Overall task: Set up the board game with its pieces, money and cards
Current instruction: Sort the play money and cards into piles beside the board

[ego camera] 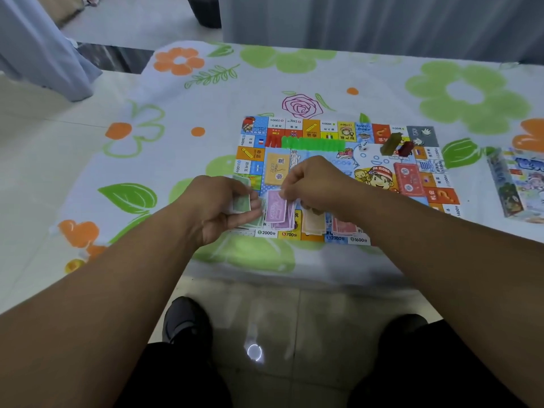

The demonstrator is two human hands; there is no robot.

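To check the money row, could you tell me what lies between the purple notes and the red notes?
In the head view, a pile of pale orange notes, partly under the right hand.

home | floral tablecloth [294,72] | curtain [353,22] | tiled floor [294,319]

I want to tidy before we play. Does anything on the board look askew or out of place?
The purple banknotes at the right hand lie fanned and crooked, unlike the neater beige pile beside them. Both piles cover near-edge squares of the board. Nothing looks spilled or damaged.
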